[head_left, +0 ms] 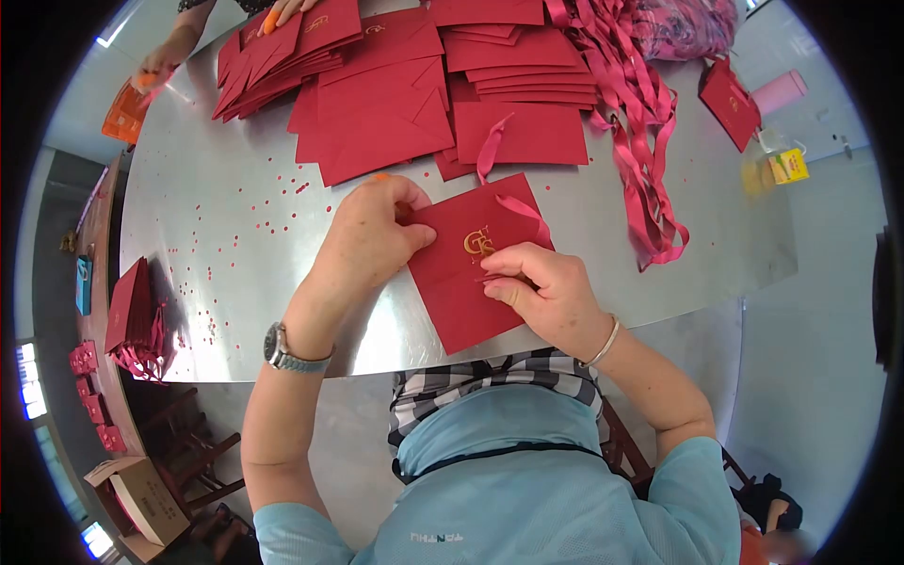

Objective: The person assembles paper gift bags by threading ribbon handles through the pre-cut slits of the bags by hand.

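Blue shirt (527, 508) nearest; left hand (363, 231) pinches edge of red bag (452, 301), right hand (556, 292) thin red strand (487, 278); likely light, creasable card; best held by edges; ribbon (529, 216) looks soft, slippery.

My head view is bright overall, with pale daylight showing through windows at the left edge, where the panes burn out to white. The tabletop (574, 217) throws back a soft sheen, strongest as a white glare patch just below centre-left. I see faint, soft-edged shadows under the hands. The wide lens bends straight lines toward the rim, and black fills the corners. The centre looks fairly sharp to me; a small patch at lower right is blurred.
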{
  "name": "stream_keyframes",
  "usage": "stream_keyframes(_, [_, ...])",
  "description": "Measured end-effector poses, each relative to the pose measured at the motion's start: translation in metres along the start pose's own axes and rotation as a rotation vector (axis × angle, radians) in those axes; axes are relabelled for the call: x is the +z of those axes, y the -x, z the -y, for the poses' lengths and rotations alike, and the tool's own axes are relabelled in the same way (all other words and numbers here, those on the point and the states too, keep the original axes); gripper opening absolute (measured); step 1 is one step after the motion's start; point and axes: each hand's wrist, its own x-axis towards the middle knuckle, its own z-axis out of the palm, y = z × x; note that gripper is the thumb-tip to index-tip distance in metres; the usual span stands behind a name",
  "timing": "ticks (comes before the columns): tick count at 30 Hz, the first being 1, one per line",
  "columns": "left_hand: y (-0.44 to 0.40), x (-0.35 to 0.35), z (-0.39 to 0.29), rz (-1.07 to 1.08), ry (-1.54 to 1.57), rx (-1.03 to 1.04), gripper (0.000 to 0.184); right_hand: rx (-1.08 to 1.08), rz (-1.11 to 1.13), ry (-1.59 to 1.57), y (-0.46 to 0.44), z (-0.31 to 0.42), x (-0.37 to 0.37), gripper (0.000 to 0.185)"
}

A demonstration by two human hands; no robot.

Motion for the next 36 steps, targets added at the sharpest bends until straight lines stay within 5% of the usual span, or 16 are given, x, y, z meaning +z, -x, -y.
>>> stream_keyframes(2, [0.004, -0.012, -0.004, 0.229, 0.204, -0.239, 0.019, -0.003, -0.002, -0.012, 0.001, -0.001, -0.001, 0.018])
stream_keyframes(5, [0.012, -0.015, 0.003, 0.305, 0.216, -0.241, 0.017, 0.053, 0.002, -0.068, 0.000, 0.005, -0.001, 0.013])
stream_keyframes(7, [0.019, -0.013, 0.002, 0.284, 0.256, -0.239, 0.014, 0.116, 0.010, -0.113, 0.000, 0.009, 0.002, 0.008])
stream_keyframes(10, [0.026, -0.006, 0.001, 0.248, 0.294, -0.194, 0.011, -0.189, -0.118, 0.215, -0.007, 0.012, 0.013, 0.010])
stream_keyframes(14, [0.030, 0.003, -0.006, 0.180, 0.273, -0.149, 0.012, -0.289, -0.178, 0.381, -0.016, 0.007, 0.023, 0.013])
stream_keyframes(27, [0.035, 0.017, -0.003, 0.161, 0.354, -0.138, 0.019, -0.236, -0.190, 0.467, -0.021, -0.005, 0.028, 0.011])
stream_keyframes(29, [0.036, 0.023, 0.000, 0.052, 0.082, 0.045, 0.021, -0.215, -0.176, 0.478, -0.023, -0.008, 0.029, 0.010])
stream_keyframes(36, [0.029, 0.019, -0.002, 0.109, 0.058, -0.012, 0.018, -0.264, -0.159, 0.377, -0.020, -0.004, 0.024, 0.006])
